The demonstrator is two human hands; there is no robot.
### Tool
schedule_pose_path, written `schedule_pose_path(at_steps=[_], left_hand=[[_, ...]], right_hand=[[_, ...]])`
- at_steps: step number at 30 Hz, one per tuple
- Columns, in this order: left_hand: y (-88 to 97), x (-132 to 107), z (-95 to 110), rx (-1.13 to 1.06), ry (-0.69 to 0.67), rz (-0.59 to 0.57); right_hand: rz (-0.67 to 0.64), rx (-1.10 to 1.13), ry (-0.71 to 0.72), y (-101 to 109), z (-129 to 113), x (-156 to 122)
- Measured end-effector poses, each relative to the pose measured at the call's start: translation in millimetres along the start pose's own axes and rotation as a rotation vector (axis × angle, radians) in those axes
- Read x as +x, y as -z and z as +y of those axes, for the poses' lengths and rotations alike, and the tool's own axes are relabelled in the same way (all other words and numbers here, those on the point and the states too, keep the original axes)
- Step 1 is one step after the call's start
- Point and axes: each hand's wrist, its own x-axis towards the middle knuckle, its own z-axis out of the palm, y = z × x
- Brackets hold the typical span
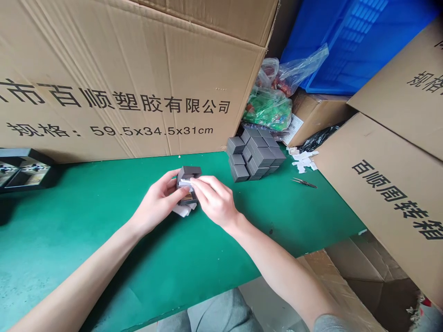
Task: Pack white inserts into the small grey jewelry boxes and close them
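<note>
The printed carton [138,60] is cut off at top and left, the green tabletop [145,272] at left, and between both hands the left hand [155,200] grips a dark box [189,171], its interior partly hidden, while the right hand [217,200] pinches an indistinct white piece [184,183] at its opening.

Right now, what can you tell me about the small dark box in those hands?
The dark box is small, matte charcoal grey, perhaps card or plastic, and open, with a tan patch showing inside. The left hand grips it over the green table, partly hiding it; the right hand appears to pinch a white piece at its opening.
</note>
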Motion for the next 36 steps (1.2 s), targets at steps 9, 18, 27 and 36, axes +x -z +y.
schedule_pose_path(at_steps=[9, 18, 27, 36], left_hand=[[0.2, 1.5, 0.0, 0.075, -0.045, 0.013], [4.8, -0.4, 1.5, 0.222, -0.107, 0.04], [4.9, -2.6, 0.4, 0.351, -0.132, 0.034], [4.3, -4.0, 3.8, 0.464, -0.273, 0.127]], right_hand=[[-0.074, 0.011, 0.008, 0.4, 1.0, -2.8], [-0.044, -0.057, 0.04, 3.8, -1.8, 2.6], [0.05, 0.061, -0.083, -3.9, 0.5, -3.9], [-0.04, 0.22, -0.214, -1.2, 0.0, 3.2]])
